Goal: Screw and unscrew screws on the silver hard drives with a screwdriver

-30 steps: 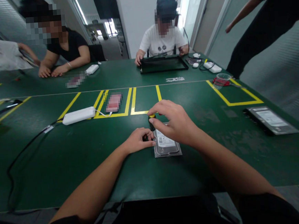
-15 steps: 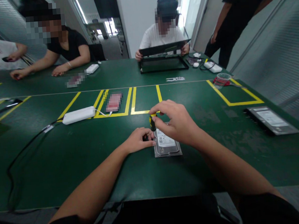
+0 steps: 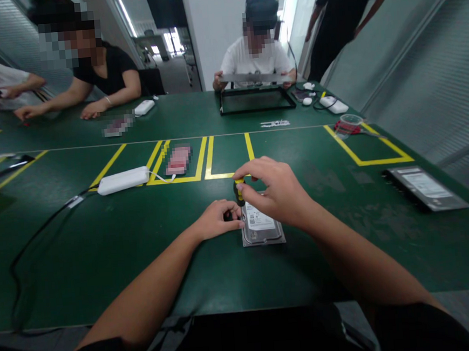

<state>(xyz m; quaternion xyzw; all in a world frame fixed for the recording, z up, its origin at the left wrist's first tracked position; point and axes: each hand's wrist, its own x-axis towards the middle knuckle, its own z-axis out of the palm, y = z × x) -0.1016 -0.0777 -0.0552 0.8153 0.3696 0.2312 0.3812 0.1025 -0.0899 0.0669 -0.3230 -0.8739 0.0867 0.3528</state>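
Observation:
A silver hard drive with a white label lies flat on the green table in front of me. My right hand is closed on a small black and yellow screwdriver, fingertips around its handle. The screwdriver stands nearly upright over the drive's left edge; its tip is too small to make out. Against that same left side, my left hand holds the drive, thumb near its edge and fingers curled. Part of the drive's far end is hidden behind my right hand.
Another hard drive lies to the right. A white power strip with a black cable is at left, beside a pink-screened phone. A clear cup stands near red-handled pliers. Across the table, a person holds a panel above a black frame.
My hands and the hard drive stay in place; the screwdriver handle looks slightly turned. Across the table the panel has been tilted flatter. The standing person has moved left.

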